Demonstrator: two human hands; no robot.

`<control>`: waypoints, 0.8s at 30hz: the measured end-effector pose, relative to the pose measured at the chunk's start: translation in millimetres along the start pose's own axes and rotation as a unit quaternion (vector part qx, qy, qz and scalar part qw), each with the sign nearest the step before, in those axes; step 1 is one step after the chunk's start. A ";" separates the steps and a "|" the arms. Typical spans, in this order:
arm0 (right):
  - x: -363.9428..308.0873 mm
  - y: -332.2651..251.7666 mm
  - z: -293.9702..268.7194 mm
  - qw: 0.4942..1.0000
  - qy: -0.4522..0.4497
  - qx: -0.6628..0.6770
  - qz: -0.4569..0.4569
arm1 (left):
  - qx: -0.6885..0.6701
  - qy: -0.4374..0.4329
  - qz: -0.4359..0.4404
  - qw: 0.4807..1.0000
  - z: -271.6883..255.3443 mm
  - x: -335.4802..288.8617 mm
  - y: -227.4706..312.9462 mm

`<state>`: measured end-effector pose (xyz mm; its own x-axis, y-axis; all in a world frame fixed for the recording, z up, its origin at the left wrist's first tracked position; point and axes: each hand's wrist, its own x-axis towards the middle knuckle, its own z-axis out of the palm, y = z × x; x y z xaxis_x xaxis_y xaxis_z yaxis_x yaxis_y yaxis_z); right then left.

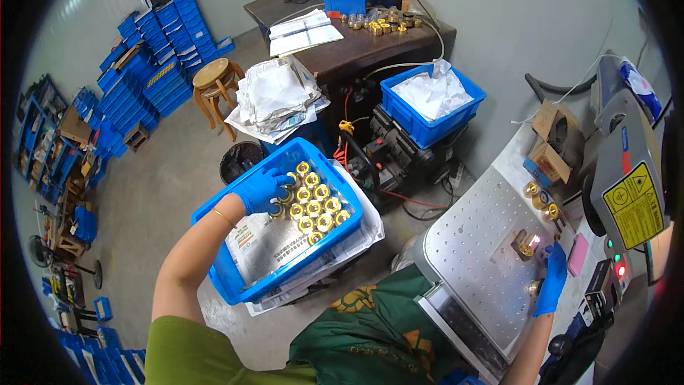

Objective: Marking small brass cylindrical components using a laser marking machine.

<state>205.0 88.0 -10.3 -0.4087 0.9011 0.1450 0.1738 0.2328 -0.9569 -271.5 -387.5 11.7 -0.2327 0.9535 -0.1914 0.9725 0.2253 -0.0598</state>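
Note:
My left hand [258, 191], in a blue glove, reaches into a blue plastic bin [246, 292]. Its fingers close on a brass fitting [291, 180] at the edge of the group. More brass-rimmed fittings [313, 208] stand in rows on printed paper lining the bin. My right hand [553, 279], gloved in blue too, is at the right edge of a perforated metal plate [470, 242]. Beside its palm is a round metal fitting [534, 287]; whether they touch is unclear. The right fingertips are hidden. Just left of them, a small fixture block [524, 244] holds a brightly lit brass piece.
A grey machine head [627, 185] with a yellow warning label overhangs the plate's right side. Several brass fittings [540, 199] stand behind the fixture. Beyond the bin are stacked papers [274, 93], a compressor [381, 150] and a blue crate [431, 128]. A wooden stool [214, 75] stands farther left.

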 end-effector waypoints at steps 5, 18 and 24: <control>-1.3 1.7 -2.5 1.000 0.005 0.023 0.002 | -0.074 -0.068 -0.181 0.978 0.3 0.4 8.8; -0.9 4.8 -4.3 1.000 0.005 -0.005 -0.021 | -0.171 0.191 -0.379 0.889 51.7 1.6 31.2; 1.1 11.0 -5.4 1.000 -0.003 0.001 -0.007 | -0.004 -0.023 -0.381 0.924 28.5 30.4 32.5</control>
<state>211.3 93.5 -19.2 -0.4167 0.8953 0.1578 0.1667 0.2459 -0.9549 -247.4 -356.8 -24.0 -0.8499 0.5082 -0.1391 0.5265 0.8294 -0.1866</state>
